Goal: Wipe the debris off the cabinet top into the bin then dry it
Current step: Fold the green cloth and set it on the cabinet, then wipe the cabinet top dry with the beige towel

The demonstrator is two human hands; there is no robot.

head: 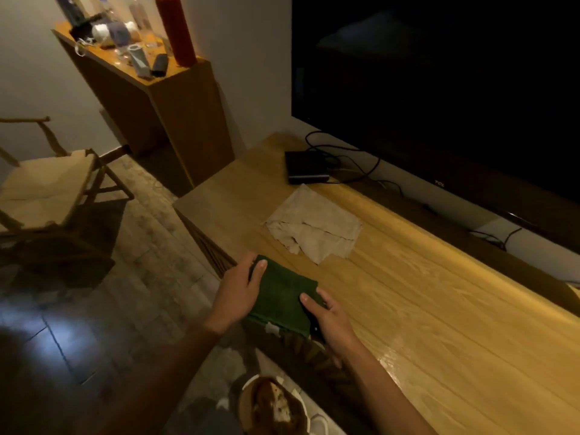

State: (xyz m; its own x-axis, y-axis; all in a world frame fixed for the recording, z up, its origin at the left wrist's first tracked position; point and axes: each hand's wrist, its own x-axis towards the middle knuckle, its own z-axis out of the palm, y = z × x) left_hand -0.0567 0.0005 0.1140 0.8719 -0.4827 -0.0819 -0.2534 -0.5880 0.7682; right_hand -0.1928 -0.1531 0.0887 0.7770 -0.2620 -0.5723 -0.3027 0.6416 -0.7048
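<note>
The left hand [237, 293] pinches one side of a dark green, folded terry cloth [282, 298], thumb on top; the right hand [329, 321] grips the opposite side, thumb pressed on it. The cloth sits at the front edge of the pale wood-grain cabinet top [423, 309]. Beyond it lies a crumpled beige rag [317, 232]. Below stands a bin [273, 406] holding brown debris.

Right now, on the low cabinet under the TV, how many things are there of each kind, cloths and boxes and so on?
Cloths: 2, the green cloth at the front edge under both hands, and the beige cloth lying loose.
Black boxes: 1, the black box near the TV, with cables running behind it.
Total: 3 on the cabinet.
</note>
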